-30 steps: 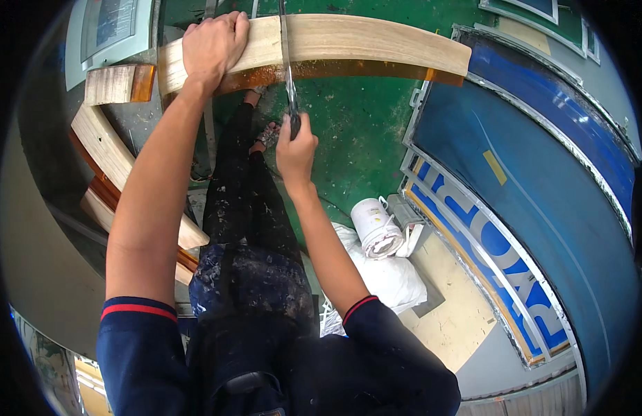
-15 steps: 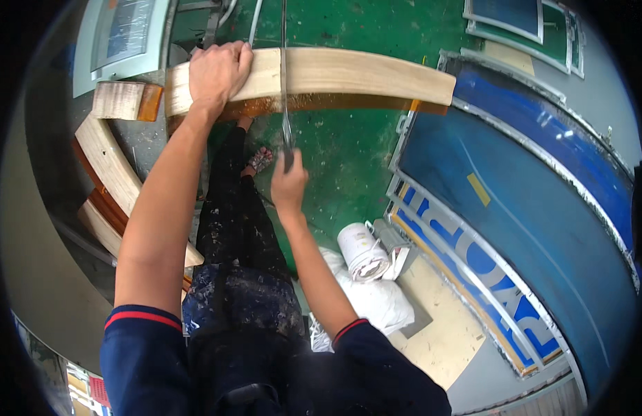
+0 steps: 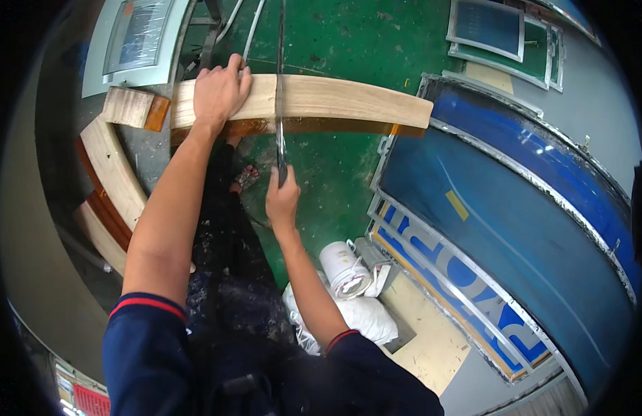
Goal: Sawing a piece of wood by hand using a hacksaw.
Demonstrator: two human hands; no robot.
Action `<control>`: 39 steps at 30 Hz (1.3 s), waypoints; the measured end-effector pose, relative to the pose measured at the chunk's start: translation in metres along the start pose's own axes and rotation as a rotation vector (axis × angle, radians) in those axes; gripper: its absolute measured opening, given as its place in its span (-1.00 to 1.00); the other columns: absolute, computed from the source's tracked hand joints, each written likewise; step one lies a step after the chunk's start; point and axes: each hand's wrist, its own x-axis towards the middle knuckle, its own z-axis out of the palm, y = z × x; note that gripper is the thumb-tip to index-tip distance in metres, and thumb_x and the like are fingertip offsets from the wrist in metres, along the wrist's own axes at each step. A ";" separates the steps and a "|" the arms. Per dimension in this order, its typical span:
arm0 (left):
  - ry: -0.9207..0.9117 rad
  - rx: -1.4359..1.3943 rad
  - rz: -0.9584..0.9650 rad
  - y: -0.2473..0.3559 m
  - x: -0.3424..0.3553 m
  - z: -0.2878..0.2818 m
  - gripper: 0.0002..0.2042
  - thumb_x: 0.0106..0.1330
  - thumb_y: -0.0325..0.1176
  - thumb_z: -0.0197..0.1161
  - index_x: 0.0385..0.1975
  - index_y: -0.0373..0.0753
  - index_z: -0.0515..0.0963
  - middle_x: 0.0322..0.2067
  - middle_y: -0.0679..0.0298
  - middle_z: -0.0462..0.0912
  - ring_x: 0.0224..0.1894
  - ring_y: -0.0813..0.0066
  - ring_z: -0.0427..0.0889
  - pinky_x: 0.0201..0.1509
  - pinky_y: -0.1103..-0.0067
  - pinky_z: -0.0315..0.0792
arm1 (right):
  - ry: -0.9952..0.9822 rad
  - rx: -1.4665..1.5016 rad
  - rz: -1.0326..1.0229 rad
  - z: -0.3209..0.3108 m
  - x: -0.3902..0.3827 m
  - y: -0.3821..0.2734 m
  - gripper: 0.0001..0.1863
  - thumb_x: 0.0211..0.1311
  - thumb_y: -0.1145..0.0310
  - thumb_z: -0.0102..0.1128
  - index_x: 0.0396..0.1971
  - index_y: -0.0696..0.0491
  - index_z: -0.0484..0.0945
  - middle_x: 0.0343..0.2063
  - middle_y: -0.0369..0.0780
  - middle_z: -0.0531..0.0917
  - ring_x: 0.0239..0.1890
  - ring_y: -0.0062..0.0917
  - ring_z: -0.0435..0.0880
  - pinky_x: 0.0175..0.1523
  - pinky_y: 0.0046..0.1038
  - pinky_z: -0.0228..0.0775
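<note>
A pale curved wooden beam (image 3: 348,96) with a brown lower face lies crosswise, its left end on a grey work surface (image 3: 144,142) and its right end sticking out over the floor. Near that left end my left hand (image 3: 220,96) presses down on the beam, closed over its far edge with one finger raised. My right hand (image 3: 283,201) is closed around the dark handle of a handsaw (image 3: 280,139). The long narrow blade crosses the beam just right of my left hand, pointing away from me. How deep it sits in the wood cannot be made out.
A short wood offcut (image 3: 130,107) and a curved wood piece (image 3: 116,166) lie at left. Large framed blue screens (image 3: 501,201) lean on the right. A white bucket (image 3: 345,267) and white bag (image 3: 366,319) stand below my right arm. The floor (image 3: 335,159) is green.
The right hand with the saw sits slightly farther back from the beam. One finger of the left hand has lifted. The whole view has shifted a little, so the beam appears lower.
</note>
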 end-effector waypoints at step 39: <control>0.055 0.062 0.022 0.011 0.003 -0.001 -0.75 0.37 -0.08 0.04 -0.33 -0.11 0.51 -0.60 0.15 0.66 -0.43 0.20 0.67 -0.21 0.33 0.40 | 0.026 -0.093 0.161 -0.031 -0.132 0.126 -0.81 0.26 0.40 0.23 -0.48 0.17 0.49 -0.63 0.00 0.57 -0.59 -0.22 0.65 -0.47 -0.32 0.39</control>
